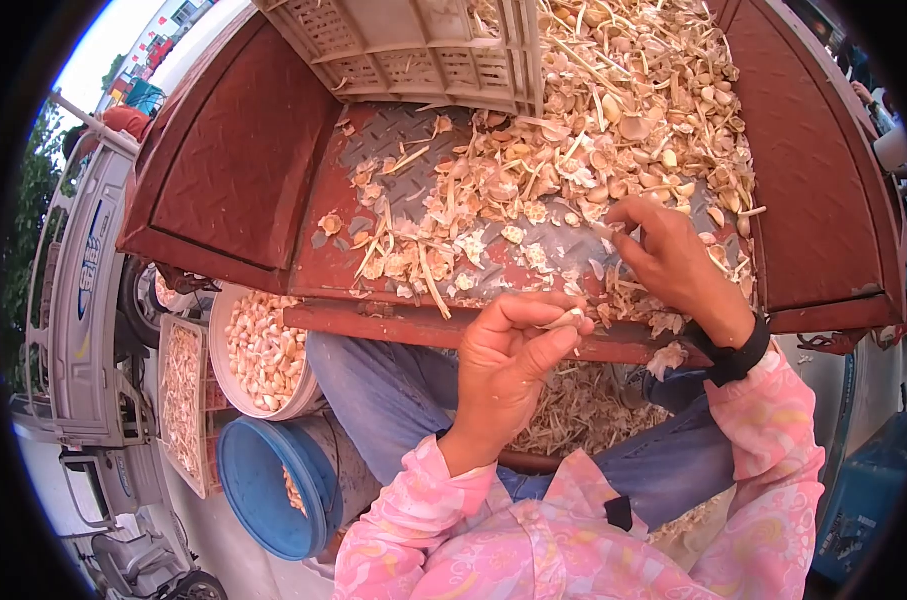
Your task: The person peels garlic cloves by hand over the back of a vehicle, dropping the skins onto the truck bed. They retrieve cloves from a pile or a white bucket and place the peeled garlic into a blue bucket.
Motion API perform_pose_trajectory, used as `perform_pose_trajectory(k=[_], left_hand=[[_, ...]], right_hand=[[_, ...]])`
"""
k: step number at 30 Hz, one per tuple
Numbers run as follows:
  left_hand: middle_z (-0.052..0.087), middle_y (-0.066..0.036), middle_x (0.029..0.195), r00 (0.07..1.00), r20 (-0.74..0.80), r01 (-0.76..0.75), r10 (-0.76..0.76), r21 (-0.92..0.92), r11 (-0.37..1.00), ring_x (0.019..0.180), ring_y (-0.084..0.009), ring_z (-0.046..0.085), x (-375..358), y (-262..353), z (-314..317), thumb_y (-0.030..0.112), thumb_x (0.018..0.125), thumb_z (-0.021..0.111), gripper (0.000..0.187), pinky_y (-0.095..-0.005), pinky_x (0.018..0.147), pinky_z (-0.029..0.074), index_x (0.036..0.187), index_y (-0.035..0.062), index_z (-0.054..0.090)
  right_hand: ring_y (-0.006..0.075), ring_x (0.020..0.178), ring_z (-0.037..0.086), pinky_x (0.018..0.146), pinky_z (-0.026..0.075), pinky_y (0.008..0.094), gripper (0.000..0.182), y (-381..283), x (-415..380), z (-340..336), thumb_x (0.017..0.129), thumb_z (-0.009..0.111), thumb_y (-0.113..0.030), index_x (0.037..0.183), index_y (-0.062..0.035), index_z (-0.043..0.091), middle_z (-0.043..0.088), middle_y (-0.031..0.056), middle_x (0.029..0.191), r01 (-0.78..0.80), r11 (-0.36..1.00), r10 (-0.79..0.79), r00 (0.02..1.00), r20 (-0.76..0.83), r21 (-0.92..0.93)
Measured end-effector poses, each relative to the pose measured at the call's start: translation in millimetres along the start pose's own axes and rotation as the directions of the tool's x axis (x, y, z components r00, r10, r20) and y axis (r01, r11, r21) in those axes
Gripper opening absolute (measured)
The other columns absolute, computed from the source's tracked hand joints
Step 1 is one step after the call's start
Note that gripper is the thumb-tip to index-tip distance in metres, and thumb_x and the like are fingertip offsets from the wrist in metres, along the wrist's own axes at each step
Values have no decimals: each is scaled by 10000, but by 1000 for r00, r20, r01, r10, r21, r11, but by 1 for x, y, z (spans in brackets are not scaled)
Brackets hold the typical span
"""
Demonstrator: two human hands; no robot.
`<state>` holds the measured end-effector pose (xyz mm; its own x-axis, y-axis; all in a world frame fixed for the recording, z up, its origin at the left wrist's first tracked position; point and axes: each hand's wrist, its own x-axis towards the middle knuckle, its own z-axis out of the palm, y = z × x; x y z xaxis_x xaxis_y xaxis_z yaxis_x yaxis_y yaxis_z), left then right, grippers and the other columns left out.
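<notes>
My left hand is raised in front of the cart's edge, its thumb and fingers pinching a pale garlic clove. My right hand hangs low over the near part of the garlic pile, fingers curled and drawn together. Something small and whitish shows by its fingertips, too small to name. Loose cloves, papery skins and dry stems make up the pile. It lies on the patterned metal floor of a red cart bed.
An off-white plastic crate stands tilted at the back. Below left are a white bucket of cloves, a crate of garlic pieces and a blue bucket. Stems and skins cover the ground between my legs. A grey truck is parked left.
</notes>
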<state>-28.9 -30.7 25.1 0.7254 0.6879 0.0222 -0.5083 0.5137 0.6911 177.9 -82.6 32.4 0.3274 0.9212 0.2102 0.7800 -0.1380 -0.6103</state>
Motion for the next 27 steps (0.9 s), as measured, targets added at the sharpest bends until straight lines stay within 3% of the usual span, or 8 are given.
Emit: perform_pose_trajectory(k=[5, 8, 10, 14, 17, 23, 26, 27], left_hand=[[584, -146, 1047, 982, 26, -185, 186, 293, 938, 949, -193, 602, 4, -11, -6, -60, 797, 622, 149, -293, 814, 514, 925, 3, 578], [586, -127, 1050, 947, 102, -313, 304, 504, 805, 944, -170, 598, 6, -11, -10, -65, 791, 634, 159, -261, 794, 497, 927, 9, 601], [600, -127, 1020, 927, 166, -360, 336, 645, 674, 952, -180, 593, 5, -8, -11, -86, 766, 650, 175, -271, 799, 484, 908, 11, 615], [621, -117, 986, 922, 196, -366, 333, 724, 585, 915, -167, 604, 5, -8, -8, -87, 753, 665, 170, -255, 770, 485, 883, 19, 640], [636, -123, 957, 905, 259, -407, 338, 757, 511, 872, -164, 619, 7, -8, -6, -81, 753, 667, 161, -248, 731, 497, 878, 16, 643], [648, -135, 942, 871, 362, -476, 331, 788, 390, 808, -165, 634, 8, -13, -9, -64, 756, 670, 140, -240, 665, 508, 871, 9, 638], [649, -134, 931, 866, 391, -487, 312, 801, 347, 788, -171, 638, 10, -16, -7, -55, 762, 664, 129, -242, 643, 506, 871, 8, 632], [650, -131, 914, 855, 414, -505, 312, 800, 324, 772, -178, 642, 11, -16, -8, -55, 761, 661, 135, -248, 628, 504, 874, 11, 628]], right_hand=[[320, 768, 589, 644, 458, 401, 154, 4, -11, 8, 807, 605, -128, 933, -41, 592, 573, 142, 797, 135, 968, -136, 991, 11, -210], [304, 739, 591, 630, 467, 378, 137, -16, -14, -7, 794, 620, -89, 916, -32, 600, 584, 131, 791, 262, 954, -270, 962, 41, 145], [294, 725, 595, 621, 471, 362, 137, -32, -20, -18, 778, 632, -68, 905, -27, 603, 593, 125, 792, 285, 923, -322, 940, 114, 257], [281, 710, 604, 600, 476, 341, 153, -33, -29, -9, 759, 643, -43, 903, -17, 601, 609, 121, 804, 338, 884, -380, 922, 75, 323], [287, 704, 600, 593, 475, 350, 158, -34, -32, -8, 751, 641, -35, 900, -6, 596, 597, 120, 780, 395, 886, -412, 911, 19, 244], [306, 658, 587, 539, 457, 374, 130, -52, -47, -10, 699, 611, -22, 813, -7, 549, 555, 135, 706, 285, 958, -283, 956, 74, -24], [306, 585, 573, 503, 439, 365, 82, -41, -45, 1, 674, 582, -14, 738, -6, 531, 540, 139, 640, 280, 956, -279, 960, -28, 91], [308, 546, 572, 494, 432, 354, 41, -39, -43, 2, 675, 565, -8, 700, 6, 535, 544, 150, 595, 210, 961, -210, 978, -23, 182]])
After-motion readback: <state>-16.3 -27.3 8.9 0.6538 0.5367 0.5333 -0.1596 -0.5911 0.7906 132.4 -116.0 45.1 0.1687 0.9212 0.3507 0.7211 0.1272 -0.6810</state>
